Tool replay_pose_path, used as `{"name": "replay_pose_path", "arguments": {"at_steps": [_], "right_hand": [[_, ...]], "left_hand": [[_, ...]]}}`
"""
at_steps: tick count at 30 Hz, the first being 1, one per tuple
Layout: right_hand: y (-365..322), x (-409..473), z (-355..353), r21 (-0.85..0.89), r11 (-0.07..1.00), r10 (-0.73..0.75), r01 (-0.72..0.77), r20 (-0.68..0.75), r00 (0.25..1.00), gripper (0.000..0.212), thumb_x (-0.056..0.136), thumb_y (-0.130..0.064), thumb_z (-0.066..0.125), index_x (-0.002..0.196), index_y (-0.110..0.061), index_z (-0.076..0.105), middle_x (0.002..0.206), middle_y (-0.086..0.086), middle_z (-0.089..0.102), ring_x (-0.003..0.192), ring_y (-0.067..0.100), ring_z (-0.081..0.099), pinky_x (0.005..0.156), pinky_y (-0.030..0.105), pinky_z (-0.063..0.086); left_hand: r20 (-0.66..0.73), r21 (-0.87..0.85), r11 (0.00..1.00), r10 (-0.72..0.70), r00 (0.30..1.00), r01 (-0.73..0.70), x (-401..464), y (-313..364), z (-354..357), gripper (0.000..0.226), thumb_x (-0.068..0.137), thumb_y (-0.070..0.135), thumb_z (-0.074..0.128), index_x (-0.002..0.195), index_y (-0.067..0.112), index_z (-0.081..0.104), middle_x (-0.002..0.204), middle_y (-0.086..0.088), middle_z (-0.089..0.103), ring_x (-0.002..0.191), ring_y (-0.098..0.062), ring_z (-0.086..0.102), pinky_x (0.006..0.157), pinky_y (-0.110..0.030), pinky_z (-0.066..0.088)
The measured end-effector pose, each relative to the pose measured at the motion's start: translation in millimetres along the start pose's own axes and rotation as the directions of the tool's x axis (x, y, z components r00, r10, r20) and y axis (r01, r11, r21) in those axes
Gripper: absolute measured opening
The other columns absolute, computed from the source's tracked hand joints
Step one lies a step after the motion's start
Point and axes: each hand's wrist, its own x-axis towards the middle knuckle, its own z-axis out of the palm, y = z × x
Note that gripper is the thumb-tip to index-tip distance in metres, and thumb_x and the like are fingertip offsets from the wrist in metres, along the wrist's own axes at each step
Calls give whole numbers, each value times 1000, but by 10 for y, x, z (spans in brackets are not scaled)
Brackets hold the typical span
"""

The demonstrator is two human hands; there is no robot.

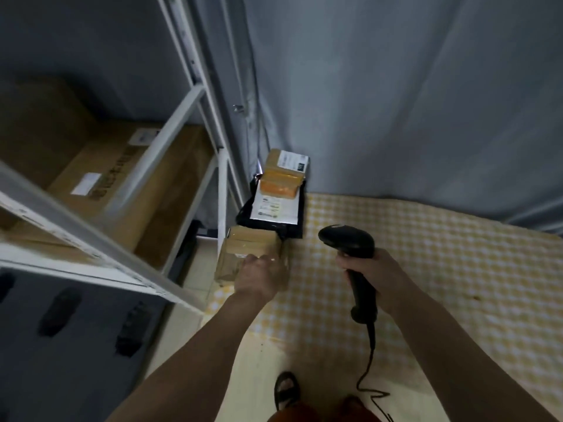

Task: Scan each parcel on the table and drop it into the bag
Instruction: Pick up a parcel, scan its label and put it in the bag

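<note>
We find our left hand [263,274] closed on a brown cardboard parcel [243,254] at the left edge of the checked table [426,269]. Our right hand [376,275] is clenched round the grip of a black corded scanner [350,242], its head raised just beside that parcel. Further parcels [281,181] lie stacked at the table's far left corner. We cannot identify the bag.
</note>
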Motion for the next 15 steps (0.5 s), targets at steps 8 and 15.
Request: {"name": "replay_pose_path", "arguments": {"at_steps": [8,15], "right_hand": [[-55,444,645,-157,987,34,-15,119,992,10,81,-8,71,79,1,68,62,9,57,65,25,53,67,35,40],[-134,890,887,-168,986,19,9,164,986,8,80,-7,72,75,-10,68,63,2,62,66,18,60,70,29,44]], "left_hand": [[79,78,990,-127,989,121,303,-614,-34,64,84,33,67,139,15,40,134,-12,42,125,-31,39,101,-33,40],[42,81,976,-204,978,200,711,-747,-52,77,82,25,70,146,17,27,140,-12,31,129,-29,32,102,-36,43]]}}
